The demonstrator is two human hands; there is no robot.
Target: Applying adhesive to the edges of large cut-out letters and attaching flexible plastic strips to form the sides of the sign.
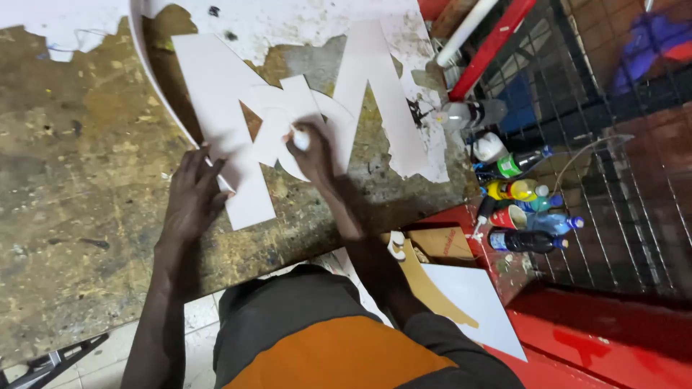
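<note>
- While lying on the worktop point(72, 180), white letter point(288, 122) is the landmark.
- Left hand point(193, 193): grip released, flat on letter's lower edge.
- Right hand point(311, 150): grip clenched around small white tube point(300, 138), over letter's middle.

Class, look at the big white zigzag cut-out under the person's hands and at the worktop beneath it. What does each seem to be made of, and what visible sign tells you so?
White cut-out: looks like rigid foam or plastic sheet, matt and smooth, judging by its flat faces and clean straight edges; the exact kind is unclear.
Worktop: probably wood or board, rough and worn, shown by the brown stained surface with a white coating flaking off in ragged patches.
</note>
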